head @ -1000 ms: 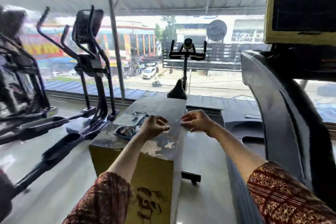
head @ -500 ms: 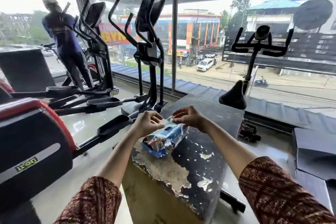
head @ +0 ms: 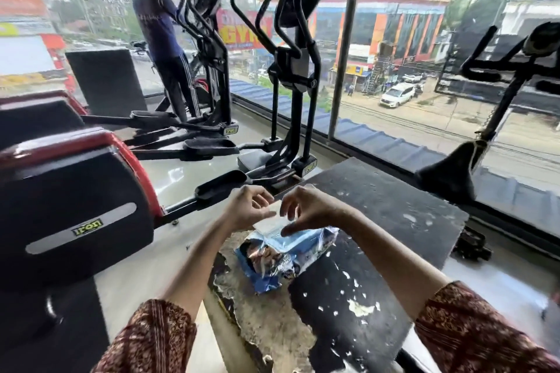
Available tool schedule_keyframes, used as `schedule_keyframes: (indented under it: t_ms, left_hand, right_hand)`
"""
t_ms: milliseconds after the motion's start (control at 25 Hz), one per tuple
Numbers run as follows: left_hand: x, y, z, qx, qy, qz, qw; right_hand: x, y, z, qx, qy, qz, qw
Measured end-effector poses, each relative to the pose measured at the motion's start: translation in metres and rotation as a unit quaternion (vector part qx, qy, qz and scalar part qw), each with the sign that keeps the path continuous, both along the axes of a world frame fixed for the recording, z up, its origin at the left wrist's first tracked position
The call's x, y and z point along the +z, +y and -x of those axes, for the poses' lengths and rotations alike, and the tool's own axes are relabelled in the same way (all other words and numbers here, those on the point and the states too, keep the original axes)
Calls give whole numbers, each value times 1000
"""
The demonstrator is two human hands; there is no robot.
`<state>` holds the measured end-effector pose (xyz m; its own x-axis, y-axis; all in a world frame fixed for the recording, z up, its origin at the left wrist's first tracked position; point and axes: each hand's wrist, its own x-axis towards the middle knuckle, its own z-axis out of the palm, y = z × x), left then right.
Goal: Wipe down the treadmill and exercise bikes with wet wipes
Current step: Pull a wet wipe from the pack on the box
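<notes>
L grip (head: 249, 206) has its fingers curled in, pinching the left edge of a pale wet wipe (head: 270, 222). R grip (head: 309, 209) arches over the sheet from the other side, fingertips & thumb pinching it too. The sheet is thin & part see-through, so the exact contact pts are hard to make out. Both grips hang just above the near-left part of the bench (head: 385, 215), almost touching each other, w/ the wipe btwn them.

The wipe's lower end runs down into the wipes pack (head: 288, 254), a crumpled blue foil pack lying on the bench right under the grips, mouth toward them. The bench top is black w/ paint flaked off in white spots, and there is a bare worn patch along its left edge beside the pack.

Left of the bench sits a red-and-black machine housing (head: 75, 206). Beyond the bench's far-left corner an elliptical trainer (head: 291, 70) stands by the window, w/ a second one past it, where a person in a blue top (head: 157, 27) stands. An exercise bike (head: 447, 179) is at the bench's far-right side.

Vs 0.5 s ago: the grips were right on the pack's top edge, now they sit higher above it w/ a sheet drawn out. The view has swung left, so more of the red housing shows.
</notes>
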<state>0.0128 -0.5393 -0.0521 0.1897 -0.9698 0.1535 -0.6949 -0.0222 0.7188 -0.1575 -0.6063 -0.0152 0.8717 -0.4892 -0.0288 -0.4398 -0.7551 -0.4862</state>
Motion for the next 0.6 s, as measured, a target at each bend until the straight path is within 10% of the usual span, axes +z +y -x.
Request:
schedule_keyframes:
  t_ms: [400, 600]
  left_hand:
    - [-9, 6, -3, 78, 6, -11, 997]
    - [-7, 9, 2, 80, 10, -13, 997]
  right_hand:
    - [-9, -27, 4, 8, -13, 145, 989]
    - [-7, -35, 6, 188, 52, 204, 959]
